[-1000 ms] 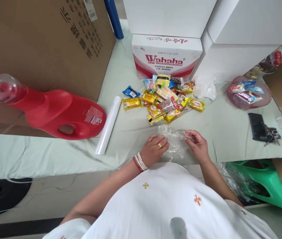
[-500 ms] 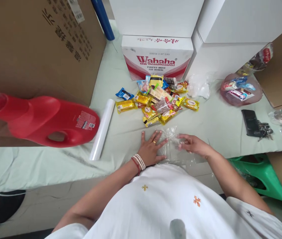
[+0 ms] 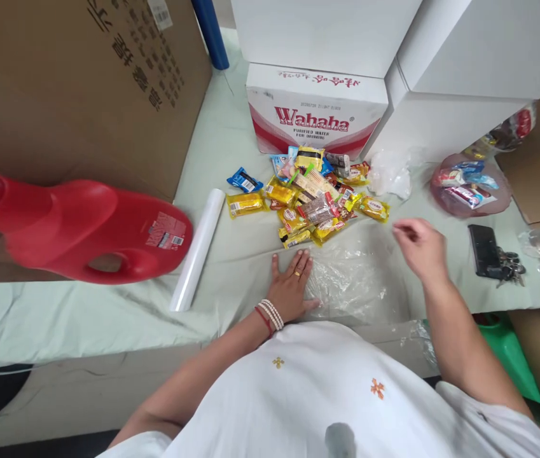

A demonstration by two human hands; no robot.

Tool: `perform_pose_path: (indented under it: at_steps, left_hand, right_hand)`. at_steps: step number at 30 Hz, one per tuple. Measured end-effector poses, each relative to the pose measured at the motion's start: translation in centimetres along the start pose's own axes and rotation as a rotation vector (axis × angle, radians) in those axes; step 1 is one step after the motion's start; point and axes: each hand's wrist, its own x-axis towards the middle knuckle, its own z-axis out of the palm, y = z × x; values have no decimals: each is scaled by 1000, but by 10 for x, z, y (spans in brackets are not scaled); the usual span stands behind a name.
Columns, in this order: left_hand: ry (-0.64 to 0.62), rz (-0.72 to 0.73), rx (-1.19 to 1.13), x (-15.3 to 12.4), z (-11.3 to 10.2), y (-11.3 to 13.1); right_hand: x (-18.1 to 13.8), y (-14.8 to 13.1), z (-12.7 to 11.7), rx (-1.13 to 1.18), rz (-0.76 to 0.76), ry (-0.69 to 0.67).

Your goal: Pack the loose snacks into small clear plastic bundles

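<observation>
My left hand (image 3: 291,289) lies flat with fingers spread on the table, its thumb side on the left edge of a crinkled sheet of clear plastic film (image 3: 350,283). At the film's far right corner, my right hand (image 3: 421,249) is raised a little with its fingers curled in a pinch, slightly blurred. The film stretches between both hands and seems to run up to the right fingertips. Just beyond lies a pile of small wrapped snacks (image 3: 317,203) in yellow, blue, red and brown packets.
A white roll (image 3: 198,251) and a red jug (image 3: 102,229) are on the left, by a large cardboard box (image 3: 83,95). The Wahaha box (image 3: 317,114) stands behind the snacks. At right are crumpled clear plastic (image 3: 390,175), a bowl of packets (image 3: 472,187), a black phone-like object (image 3: 484,251) and keys (image 3: 511,266).
My right hand has moved right and away from my body, and the bunched film is now spread out flatter. My left hand stays in place, its fingers closer together. The view has shifted slightly.
</observation>
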Motion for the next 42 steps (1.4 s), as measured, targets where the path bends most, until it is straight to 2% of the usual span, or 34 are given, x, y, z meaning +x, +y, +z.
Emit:
perform_pose_path:
  at_steps: [2,4,6,8,10,13,16,19,22,24,26,28,30,32,34,38,42]
  left_hand:
    - [16,0,-7,0,1,0]
    - [29,3,-16,-1,2,-1]
    - [31,-6,-33,-1,2,-1]
    - [29,-16,-52,-2,2,-3]
    - [22,-10,-66,-4,1,-6]
    - [2,22,-73,-7,-1,-12]
    - [-24,38,-70,-7,-1,-16]
    - [-43,16,-55,-6,-3,-20]
    - [-63,-38,-31,-8,-7,-24]
    - [-53,-73,-4,-15,-12,-25]
    - [17,-90,37,-25,-19,-26]
    - [103,-12,65,-36,-25,-24]
    - [121,177,37,-45,-29,-22]
    - [58,375,-55,-50,-28,-21]
    - [-17,472,-151,-50,-26,-23]
    - [-150,415,-193,-46,-27,-34]
    - [-248,357,-250,-44,-41,-49]
  right_hand:
    - [21,-44,45,-21,-397,-237]
    - [39,-83,93,-119,-693,-424]
    - [52,-108,129,-208,-824,-525]
    - [60,-117,141,-221,-829,-534]
    - [61,-114,127,-119,-778,-456]
    - [41,-97,76,142,-682,-343]
    - [1,-68,40,303,-605,-427]
    - [-37,-29,41,356,-553,-552]
    - [-55,2,49,327,-482,-587]
    - [-62,11,42,287,-479,-582]
    - [-72,13,22,257,-514,-560]
    - [-90,13,0,229,-541,-556]
    - [-115,15,-15,172,-553,-597]
    - [-142,22,-16,76,-562,-653]
    - [-164,31,-6,-2,-567,-664]
    - [-172,38,16,102,-557,-543]
    - [-142,28,13,362,-389,-490]
